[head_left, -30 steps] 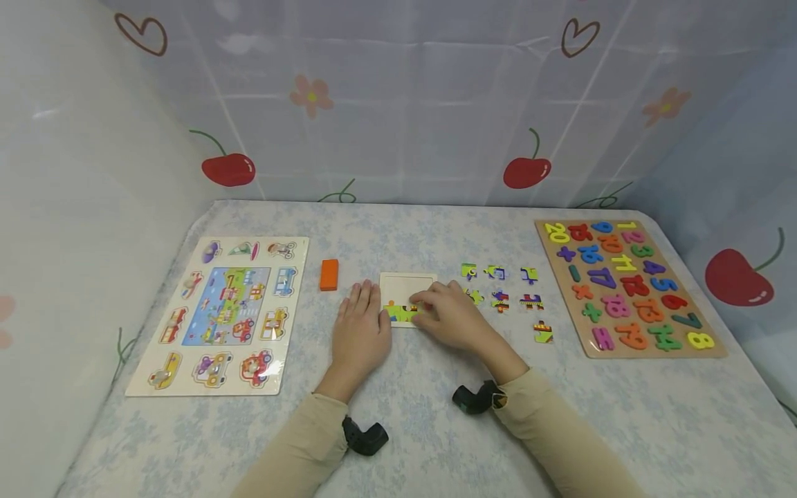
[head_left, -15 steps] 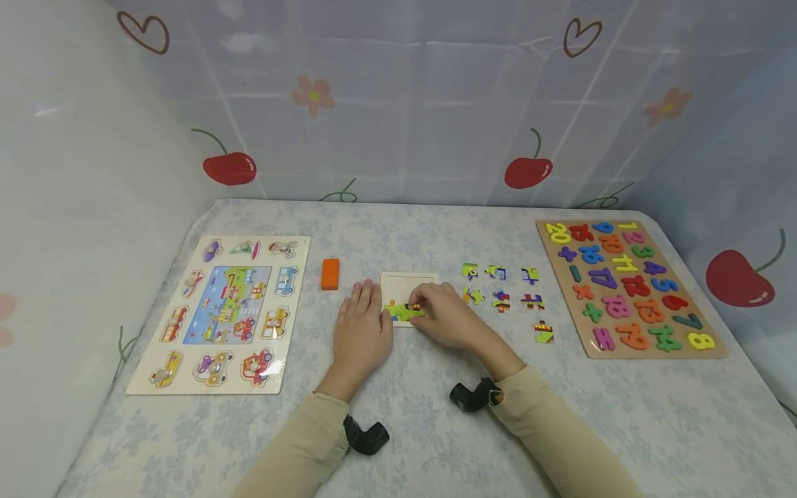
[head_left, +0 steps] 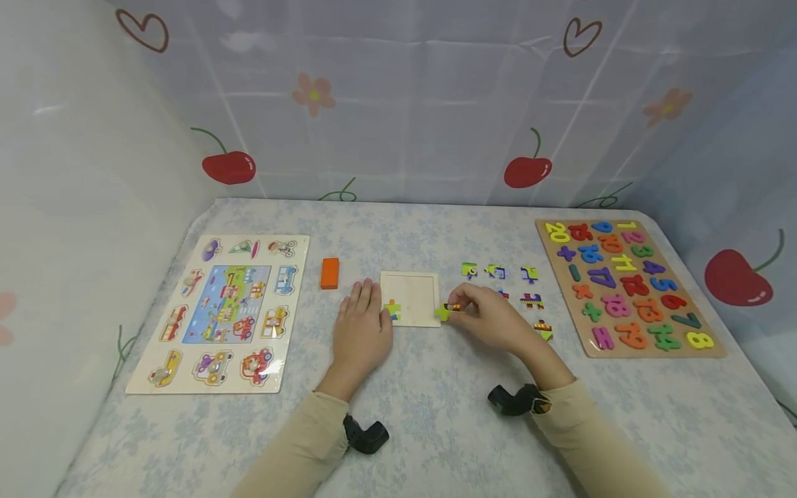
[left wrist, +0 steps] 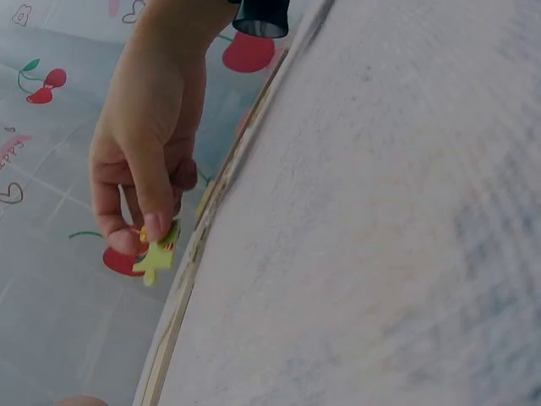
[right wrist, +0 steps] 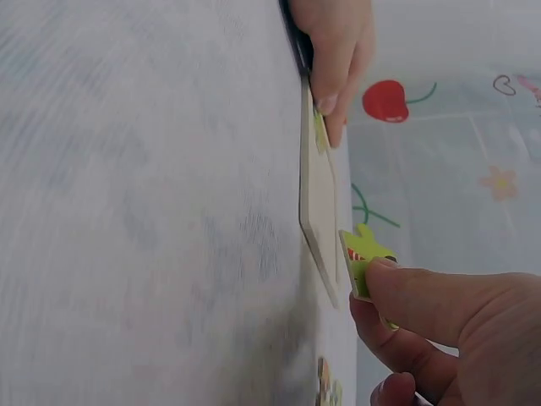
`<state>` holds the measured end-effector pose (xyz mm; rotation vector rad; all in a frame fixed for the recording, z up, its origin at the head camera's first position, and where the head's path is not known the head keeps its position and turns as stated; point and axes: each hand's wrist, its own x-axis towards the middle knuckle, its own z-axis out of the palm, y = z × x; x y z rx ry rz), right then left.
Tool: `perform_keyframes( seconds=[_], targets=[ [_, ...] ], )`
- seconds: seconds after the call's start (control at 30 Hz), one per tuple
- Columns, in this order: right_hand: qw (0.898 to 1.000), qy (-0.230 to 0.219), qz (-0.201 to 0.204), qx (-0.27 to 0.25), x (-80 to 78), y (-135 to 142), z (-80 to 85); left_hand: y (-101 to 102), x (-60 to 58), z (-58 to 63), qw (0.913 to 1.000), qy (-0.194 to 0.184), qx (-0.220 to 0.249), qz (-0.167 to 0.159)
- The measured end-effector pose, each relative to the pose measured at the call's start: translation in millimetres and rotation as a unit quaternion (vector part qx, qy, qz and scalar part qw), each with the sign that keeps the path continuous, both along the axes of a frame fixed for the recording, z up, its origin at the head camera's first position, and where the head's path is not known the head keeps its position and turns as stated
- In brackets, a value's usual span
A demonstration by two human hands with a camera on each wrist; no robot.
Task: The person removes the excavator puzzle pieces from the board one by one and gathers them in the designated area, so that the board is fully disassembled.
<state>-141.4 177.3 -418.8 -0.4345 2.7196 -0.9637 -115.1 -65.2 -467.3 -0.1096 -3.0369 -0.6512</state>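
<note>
My right hand (head_left: 492, 319) pinches a green jigsaw piece (right wrist: 362, 254) between thumb and fingers, just off the right side of a small wooden puzzle tray (head_left: 416, 294). In the right wrist view the piece is tilted and raised above the table. One green and blue puzzle piece (head_left: 394, 309) lies in the tray's lower left corner. My left hand (head_left: 362, 332) rests flat with straight fingers at the tray's left edge, the thumb close to that corner piece. Several loose jigsaw pieces (head_left: 529, 275) lie in rows right of the tray, some partly hidden behind my right hand.
An orange block (head_left: 330, 274) lies left of the tray, beyond my left fingertips. Further left is a vehicle puzzle board (head_left: 292, 252). A wooden number board (head_left: 598, 346) with colourful numerals lies at the right. A printed curtain (head_left: 398, 124) rises behind the table.
My right hand has lifted the green piece out of the tray's bottom row and moved it right, past the tray's edge. The left hand has stayed in place.
</note>
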Motion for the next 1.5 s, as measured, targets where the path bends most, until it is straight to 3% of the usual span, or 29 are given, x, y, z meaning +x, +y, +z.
perform_keyframes(
  seconds=[0.23, 0.47, 0.97, 1.13, 1.33, 1.5],
  targets=[
    [0.999, 0.006, -0.029, 0.031, 7.6, 41, 2.9, -2, 0.4, 0.4, 1.0, -0.002, 0.0, -0.002],
    [0.998, -0.005, -0.047, 0.051, 13.0, 63, 2.6, -3, 0.7, 0.2, 1.0, -0.006, 0.002, -0.002],
    [0.995, 0.009, -0.046, 0.084, 13.8, 79, -3.2, -3, 0.2, -2.1, 1.0, -0.004, 0.008, 0.0],
    [0.995, 0.037, -0.034, 0.091, 14.9, 81, -5.6, -2, 0.0, -1.7, 0.9999, -0.008, 0.01, -0.002],
    [0.99, 0.067, -0.046, 0.118, 17.0, 79, -3.0, -1, 0.6, -1.4, 0.9999, -0.004, 0.012, -0.003],
    [0.993, 0.074, -0.033, 0.085, 12.6, 70, 0.6, 0, 0.4, -1.7, 0.9999, -0.002, 0.011, -0.003]
  ],
)
